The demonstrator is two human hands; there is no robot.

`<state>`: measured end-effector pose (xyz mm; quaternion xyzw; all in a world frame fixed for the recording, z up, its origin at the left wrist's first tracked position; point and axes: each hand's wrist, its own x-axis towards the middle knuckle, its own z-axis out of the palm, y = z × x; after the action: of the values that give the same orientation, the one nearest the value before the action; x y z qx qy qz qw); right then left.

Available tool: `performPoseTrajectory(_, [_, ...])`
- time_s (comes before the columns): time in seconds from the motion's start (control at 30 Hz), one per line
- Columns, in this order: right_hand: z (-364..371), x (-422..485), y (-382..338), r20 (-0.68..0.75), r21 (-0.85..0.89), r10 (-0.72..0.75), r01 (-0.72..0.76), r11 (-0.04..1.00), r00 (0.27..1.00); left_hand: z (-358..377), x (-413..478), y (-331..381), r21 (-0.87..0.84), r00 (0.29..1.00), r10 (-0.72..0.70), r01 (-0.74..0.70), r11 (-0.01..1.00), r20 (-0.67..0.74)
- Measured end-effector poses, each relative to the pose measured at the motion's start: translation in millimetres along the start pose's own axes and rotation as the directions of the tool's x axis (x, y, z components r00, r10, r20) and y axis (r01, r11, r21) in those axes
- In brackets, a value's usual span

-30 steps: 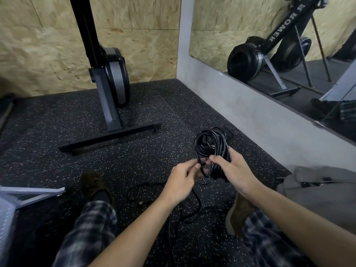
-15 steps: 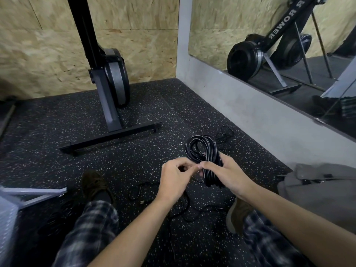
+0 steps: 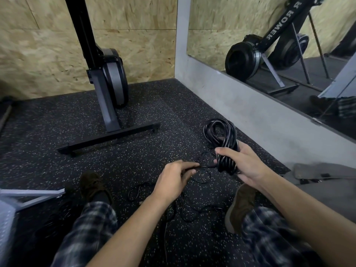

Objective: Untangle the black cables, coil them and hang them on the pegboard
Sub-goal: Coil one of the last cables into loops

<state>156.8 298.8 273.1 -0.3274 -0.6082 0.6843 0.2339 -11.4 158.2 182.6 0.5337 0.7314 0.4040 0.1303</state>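
- Furthest left of the rowing machine (image 3: 113, 81), low in view, a pale metal frame (image 3: 32, 197) lies on the speckled rubber floor (image 3: 57, 128). A dark left shoe (image 3: 92, 185) sits just right of it, at the end of a plaid trouser leg.
- That rowing machine stands on end against the chipboard wall, with its black foot bar flat on the floor.
- Nearer the camera than the machine's foot bar and to its right, the left hand (image 3: 175, 180) has its fingers curled in. Thumb and forefinger pinch the loose cable (image 3: 208, 166).
- From that pinch the loose cable runs a short way rightward to the coil. More of it lies in slack loops on the floor under the left forearm, between the two legs.
- Further right of the rowing machine, the coil of black cable (image 3: 221, 139) is held up off the floor, its loops rising above the hand that grips it.
- Below those loops, the right hand (image 3: 244, 164) has fingers and thumb wrapped round the lower part of the coil.
- Under that wrist, the right shoe (image 3: 240, 207) rests on the floor.
- Far right of the rowing machine, a grey cloth heap (image 3: 327, 182) lies on the floor beside the grey wall.
- Above that wall, a mirror (image 3: 221, 26) reflects the rowing machine.
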Motion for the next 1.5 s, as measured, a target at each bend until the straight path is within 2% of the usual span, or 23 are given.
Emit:
performPoseTrajectory(0.1, [1.3,3.0,6.4,-0.075,-0.110,-0.051,0.043,0.993,0.996,1.2,2.5,2.8,0.078,0.999,-0.004,0.008,0.997,-0.049])
performPoseTrajectory(0.17, [-0.1,4.9,8.7,-0.120,-0.302,-0.131,0.089,0.949,0.984,-0.3,2.2,9.1,0.142,0.998,0.032,-0.023,0.990,-0.059])
performPoseTrajectory(0.27, [-6.0,5.3,9.1,-0.114,-0.647,-0.227,0.101,0.755,0.967,-3.5,-1.0,21.5,0.281,0.972,0.230,-0.205,0.937,-0.057])
performPoseTrajectory(0.37, [-7.6,5.7,11.8,-0.019,-0.796,-0.169,0.087,0.599,0.986,-7.5,0.6,26.2,0.395,0.910,0.411,-0.359,0.845,-0.051])
performPoseTrajectory(0.5, [0.1,2.9,18.4,0.169,-0.901,-0.011,0.159,0.404,0.986,-15.3,5.3,19.4,0.463,0.844,0.534,-0.453,0.762,-0.054])
performPoseTrajectory(0.67, [6.3,-2.6,24.0,0.274,-0.878,0.215,0.153,0.454,0.937,-20.2,6.7,12.3,0.418,0.838,0.545,-0.484,0.768,-0.031])
performPoseTrajectory(0.73, [12.0,-5.2,28.4,0.314,-0.901,0.256,0.203,0.382,0.914,-18.7,6.0,14.2,0.367,0.836,0.548,-0.510,0.778,-0.001])
performPoseTrajectory(0.8, [14.3,-3.8,33.3,0.310,-0.915,0.206,0.232,0.331,0.928,-17.9,6.4,16.2,0.334,0.832,0.555,-0.527,0.781,0.016])
performPoseTrajectory(0.97, [12.9,0.2,36.0,0.270,-0.920,0.116,0.220,0.323,0.956,-19.5,5.8,23.2,0.279,0.824,0.565,-0.552,0.785,0.040])
performPoseTrajectory(1.07, [5.7,2.4,35.0,0.311,-0.890,0.151,0.232,0.392,0.938,-30.8,7.0,22.9,0.158,0.900,0.435,-0.431,0.888,0.010])
performPoseTrajectory(1.13, [-3.0,5.3,30.8,0.328,-0.853,0.187,0.206,0.479,0.926,-41.6,8.6,19.2,0.122,0.943,0.332,-0.331,0.936,0.016])
performPoseTrajectory(1.2, [-8.7,3.6,22.4,0.348,-0.797,0.207,0.173,0.578,0.914,-51.9,8.3,18.0,0.126,0.965,0.259,-0.262,0.957,0.044])
performPoseTrajectory(1.3, [-14.5,-2.0,15.8,0.371,-0.754,0.189,0.176,0.633,0.909,-65.5,9.2,28.2,0.149,0.978,0.176,-0.192,0.970,0.113])
performPoseTrajectory(1.4, [-19.9,-7.1,9.0,0.398,-0.722,0.228,0.150,0.675,0.889,-77.4,16.1,54.6,0.220,0.967,0.179,-0.217,0.951,0.180])
performPoseTrajectory(1.5, [-22.3,-14.2,-1.6,0.461,-0.659,0.292,0.102,0.746,0.838,-83.2,25.9,82.3,0.317,0.954,0.275,-0.298,0.901,0.115])
